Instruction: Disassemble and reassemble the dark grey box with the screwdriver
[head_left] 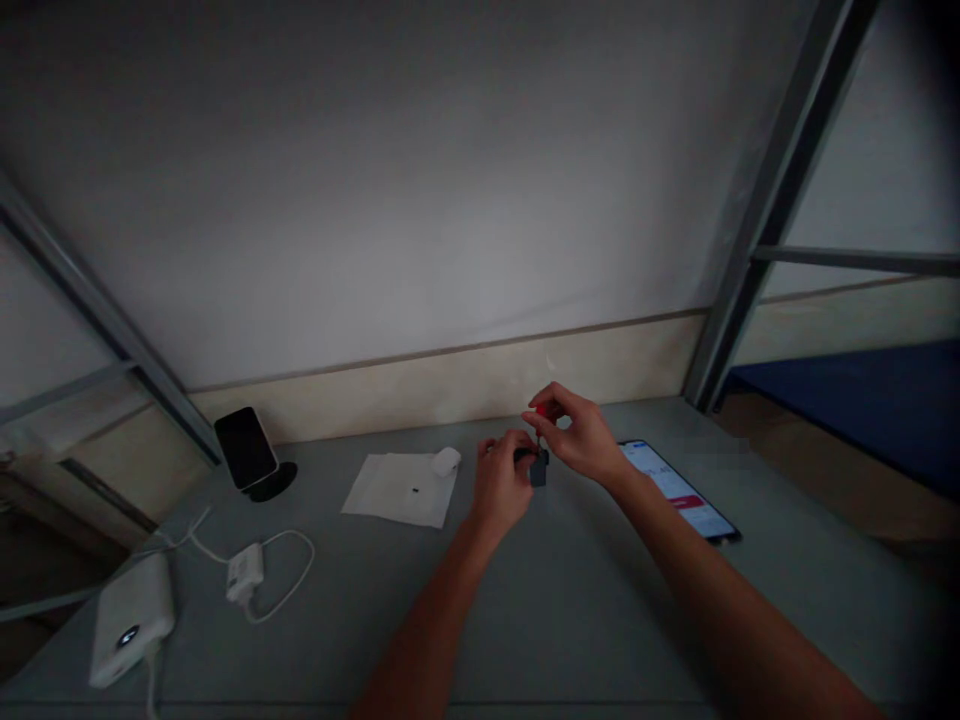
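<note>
Above the grey table [555, 620], my right hand [583, 438] is closed on a small screwdriver [541, 409] with a red handle. Its thin shaft points down at a small dark block-like part [538, 470]. My left hand [502, 480] has its fingers closed round the left side of that part. Whether the screwdriver's tip sits in a screw is too small to tell. Left of my hands lies a white paper sheet [390, 490], with a tiny black piece [415, 490] and a white rounded object [446, 461] on it.
A phone [660, 475] with a lit screen lies beside my right forearm. At the left are a dark-screened device on a stand [246, 448], a white charger with a cable [245, 572] and a white power bank [135, 610]. Metal posts [757, 220] and a wall [420, 250] bound the table.
</note>
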